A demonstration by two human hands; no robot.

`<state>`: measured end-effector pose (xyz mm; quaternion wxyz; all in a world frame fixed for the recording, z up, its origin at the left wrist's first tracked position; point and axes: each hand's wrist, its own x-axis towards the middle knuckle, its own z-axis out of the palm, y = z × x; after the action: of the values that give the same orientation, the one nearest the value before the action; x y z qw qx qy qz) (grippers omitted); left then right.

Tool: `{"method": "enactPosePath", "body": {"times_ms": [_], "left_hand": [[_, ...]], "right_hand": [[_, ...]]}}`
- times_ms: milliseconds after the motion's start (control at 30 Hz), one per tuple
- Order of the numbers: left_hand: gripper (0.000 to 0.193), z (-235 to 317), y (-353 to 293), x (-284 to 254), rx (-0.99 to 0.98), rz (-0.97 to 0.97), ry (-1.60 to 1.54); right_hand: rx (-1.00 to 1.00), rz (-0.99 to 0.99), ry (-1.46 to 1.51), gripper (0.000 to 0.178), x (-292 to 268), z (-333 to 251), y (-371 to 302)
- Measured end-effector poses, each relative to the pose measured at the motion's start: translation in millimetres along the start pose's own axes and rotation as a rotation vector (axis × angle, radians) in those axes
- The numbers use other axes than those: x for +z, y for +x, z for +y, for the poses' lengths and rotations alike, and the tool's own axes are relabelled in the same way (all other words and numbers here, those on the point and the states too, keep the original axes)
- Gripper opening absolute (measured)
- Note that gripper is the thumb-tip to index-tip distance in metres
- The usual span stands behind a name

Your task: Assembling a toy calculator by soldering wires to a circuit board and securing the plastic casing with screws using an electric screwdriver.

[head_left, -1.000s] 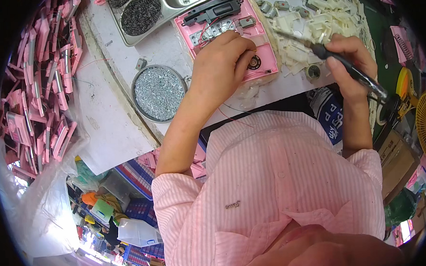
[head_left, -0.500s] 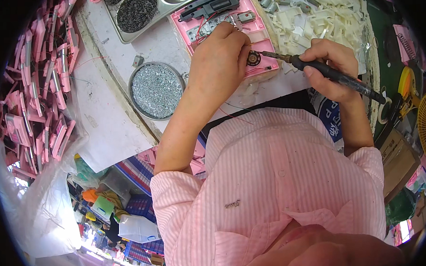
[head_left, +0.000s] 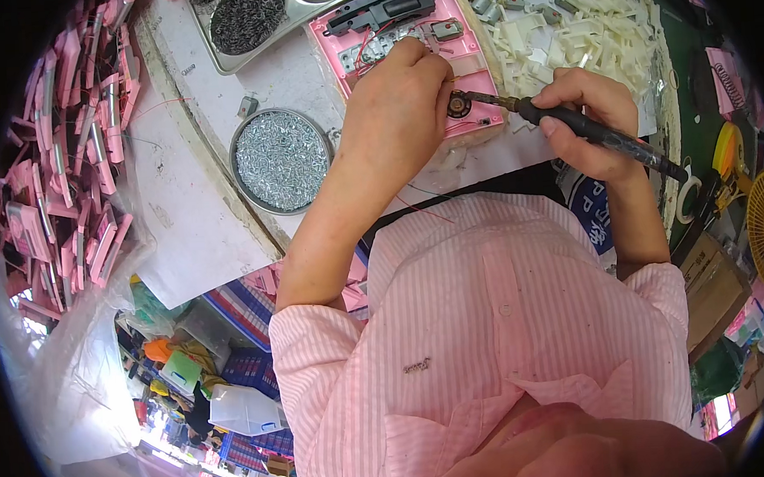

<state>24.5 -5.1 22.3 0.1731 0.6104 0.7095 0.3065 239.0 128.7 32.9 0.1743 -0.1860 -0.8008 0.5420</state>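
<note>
My right hand (head_left: 593, 101) grips the black handle of a soldering iron (head_left: 642, 153). Its metal tip points left and reaches the small round dark disc (head_left: 459, 105) in the lower part of a pink plastic casing (head_left: 488, 89). Bent over that casing, my left hand (head_left: 398, 110) has its fingers closed just left of the disc; whatever they pinch is hidden. A long black plastic part (head_left: 381, 11), red wires (head_left: 363, 50) and a small silver motor (head_left: 448, 29) sit in the casing's upper part.
Left of my forearm stands a round tin of small silver pieces (head_left: 281, 162). A metal tray (head_left: 300, 12) with dark screws is behind it. White plastic parts (head_left: 603, 33) and several loose motors pile up at the right. Pink casings (head_left: 63, 167) heap at the far left.
The casing and both hands sit slightly further right in the picture. The iron's tip stays at the disc and both grips look the same.
</note>
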Motion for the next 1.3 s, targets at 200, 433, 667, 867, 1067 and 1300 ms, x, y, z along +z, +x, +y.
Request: {"method": "enactPosePath", "body": {"times_ms": [200, 433, 667, 867, 1067, 1300], "left_hand": [[0.009, 0, -1, 1, 0.024, 0.01, 0.038], [0.009, 3, 0, -2, -0.001, -0.008, 0.051], [0.014, 2, -6, -3, 0.023, -0.006, 0.029], [0.016, 3, -7, -1, 0.108, -0.03, 0.186], [0.018, 12, -3, -7, 0.12, -0.137, 0.365], [0.011, 21, 3, -9, 0.137, -0.203, 0.442]], "right_hand": [[-0.119, 0.053, 0.04, 0.016, -4, 8, 0], [-0.138, 0.053, -0.011, 0.017, -9, 6, -1], [-0.106, 0.108, -0.021, 0.019, -22, 3, -8], [-0.16, 0.088, -0.056, 0.02, -25, 3, -8], [-0.162, 0.049, -0.035, 0.018, -22, 1, -7], [-0.205, 0.025, -0.109, 0.018, -15, 2, -2]]}}
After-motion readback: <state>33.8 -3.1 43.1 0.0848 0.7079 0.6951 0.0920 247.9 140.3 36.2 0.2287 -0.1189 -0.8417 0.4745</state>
